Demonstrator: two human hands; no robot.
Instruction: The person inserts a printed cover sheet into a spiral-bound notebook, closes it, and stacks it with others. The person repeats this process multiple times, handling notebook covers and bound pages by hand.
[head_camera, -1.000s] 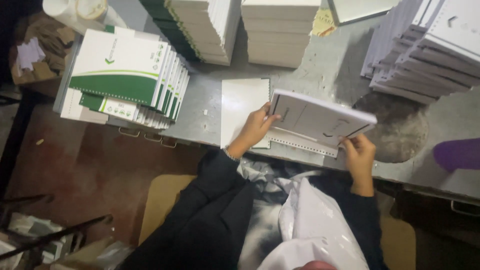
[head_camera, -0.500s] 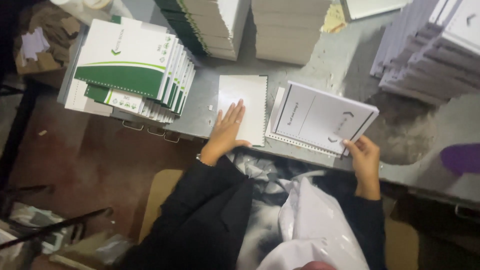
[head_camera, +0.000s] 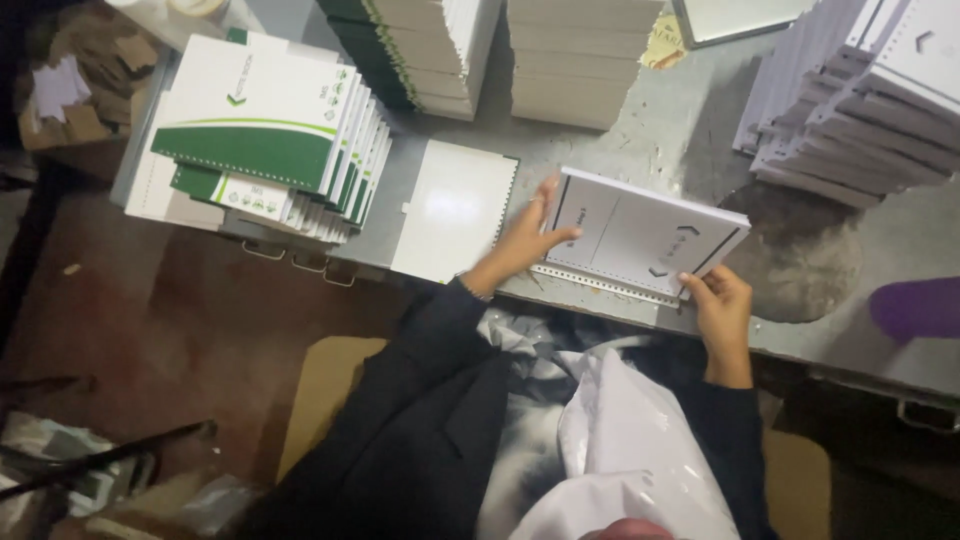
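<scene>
Both hands grip one stack of white, punched-edge notebook pages (head_camera: 640, 240), which rests on the grey metal table (head_camera: 660, 110) with its punched long edge toward the person. Left hand (head_camera: 528, 238) holds the stack's left short end, thumb laid over the top sheet and fingers spread along the edge. Right hand (head_camera: 720, 305) pinches the near right corner, thumb on top, fingers curled under. Just left of the left hand lies a single flat white cover sheet (head_camera: 455, 210), apart from the stack and overhanging the table's near edge. Further left of it sits a fanned pile of green-and-white printed covers (head_camera: 265, 140). Beyond the hands stand two tall piles of white sheets (head_camera: 575, 55). Beyond and to the right of the right hand leans a slanted stack of pale grey-white booklets (head_camera: 860, 110). A round dark stain (head_camera: 800, 255) marks the table just right of the held stack.
</scene>
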